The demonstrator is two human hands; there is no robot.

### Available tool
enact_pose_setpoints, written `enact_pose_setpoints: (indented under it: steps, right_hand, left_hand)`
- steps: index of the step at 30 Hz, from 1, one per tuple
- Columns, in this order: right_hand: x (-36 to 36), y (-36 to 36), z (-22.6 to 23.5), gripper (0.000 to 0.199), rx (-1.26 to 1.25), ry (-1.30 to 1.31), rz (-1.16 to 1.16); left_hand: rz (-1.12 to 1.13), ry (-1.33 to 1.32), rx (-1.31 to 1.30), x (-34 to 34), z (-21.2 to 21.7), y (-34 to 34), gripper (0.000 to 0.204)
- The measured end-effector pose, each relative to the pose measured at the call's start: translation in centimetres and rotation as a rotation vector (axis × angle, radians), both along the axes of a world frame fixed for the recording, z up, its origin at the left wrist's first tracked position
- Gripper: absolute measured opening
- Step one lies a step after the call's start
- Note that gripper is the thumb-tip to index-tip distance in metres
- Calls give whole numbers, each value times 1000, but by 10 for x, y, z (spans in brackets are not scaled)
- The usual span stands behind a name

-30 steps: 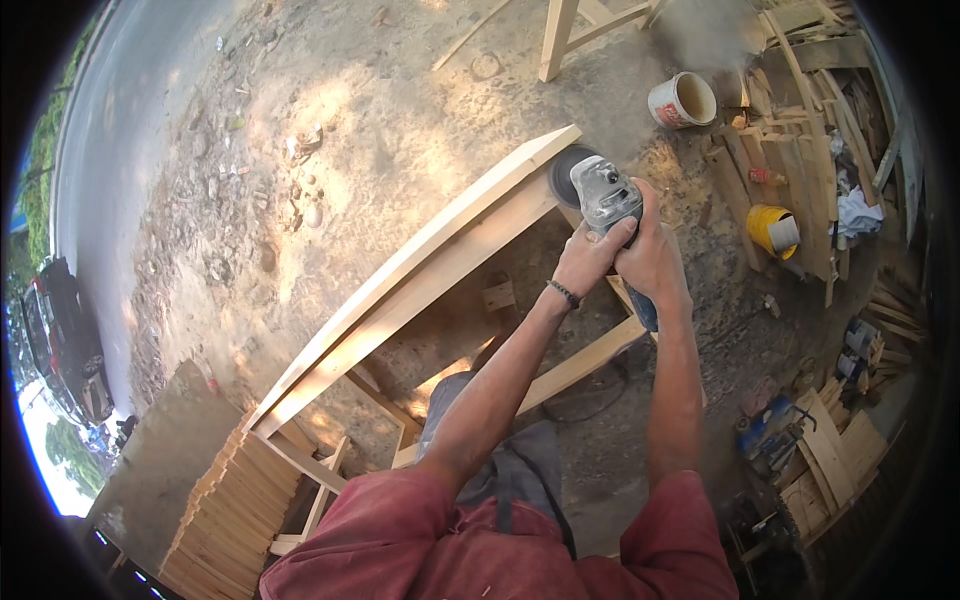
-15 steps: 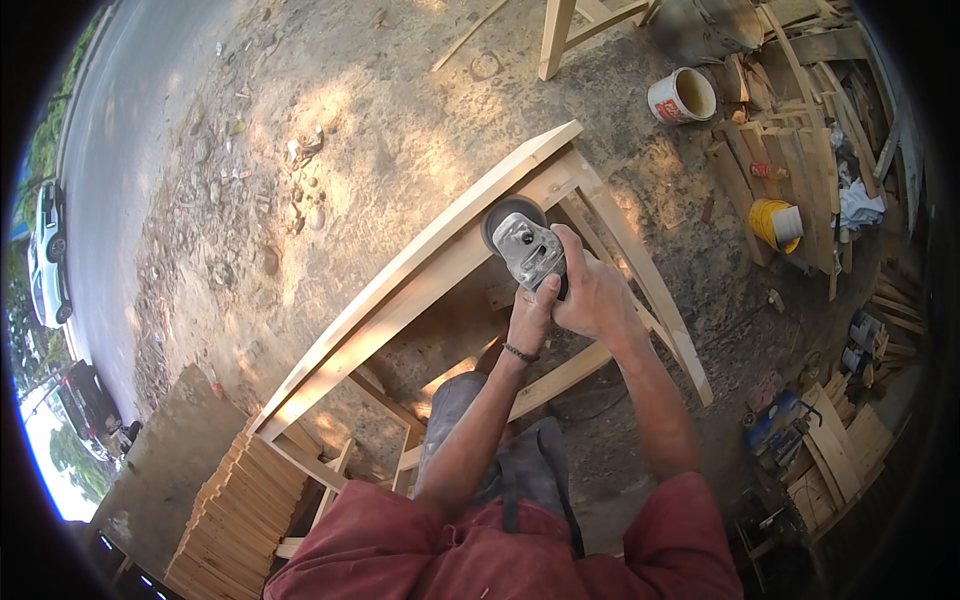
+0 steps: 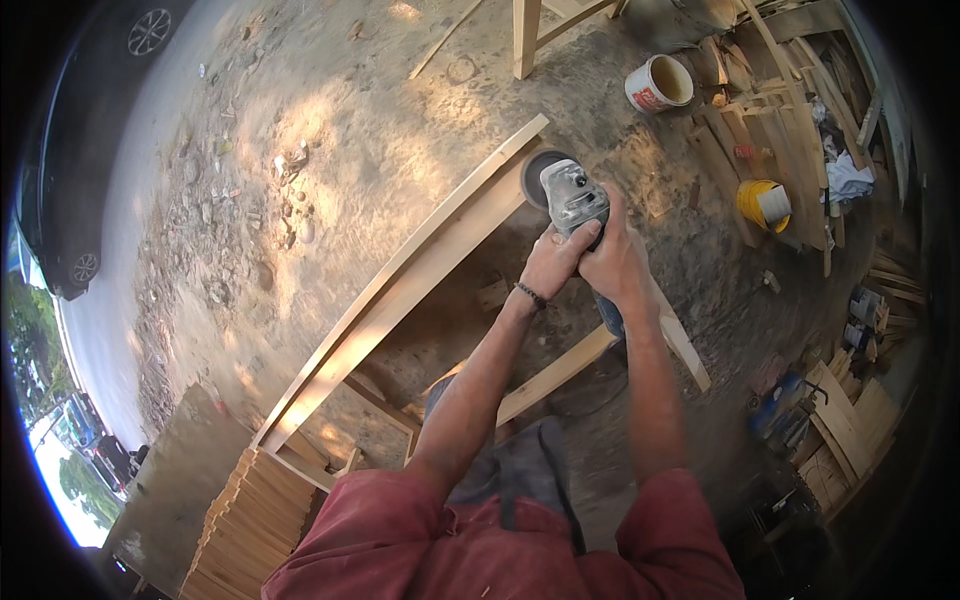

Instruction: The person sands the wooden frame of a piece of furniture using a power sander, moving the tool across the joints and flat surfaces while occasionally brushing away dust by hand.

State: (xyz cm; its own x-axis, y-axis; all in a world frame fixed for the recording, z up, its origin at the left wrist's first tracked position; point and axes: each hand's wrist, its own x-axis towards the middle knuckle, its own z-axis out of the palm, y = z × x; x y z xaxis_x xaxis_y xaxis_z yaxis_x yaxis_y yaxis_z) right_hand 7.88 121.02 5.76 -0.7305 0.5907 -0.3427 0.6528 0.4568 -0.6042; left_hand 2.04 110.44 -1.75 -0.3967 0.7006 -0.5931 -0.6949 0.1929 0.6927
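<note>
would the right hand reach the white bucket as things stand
Probably not: the right hand is gripping the grinder, and the white bucket sits apart, farther out on the ground.

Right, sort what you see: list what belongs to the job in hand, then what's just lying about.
In use:
grinder, gripped by left hand and right hand
wooden frame, by the grinder's disc

Apparently just lying about:
white bucket
loose wood pieces
crumpled white material
</note>
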Motion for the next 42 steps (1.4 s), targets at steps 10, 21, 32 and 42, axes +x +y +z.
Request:
enact_pose_setpoints:
  steps: [10,21,32,42]
  right_hand:
    - [80,-18,-22,79,55,40,-297]
    - [126,-52,-22,80,99,79,-480]
    - [46,-37,-18,77,11,76,-441]
    - [231,-55,-31,95,8,71,-794]
  left_hand:
    - [-344,133,42,43,3,10,60]
    - [-577,211,-39,73,15,1,66]
    - [-443,74,-30,-6,6,-1,56]
    - [-745,765,-112,131,14,1,61]
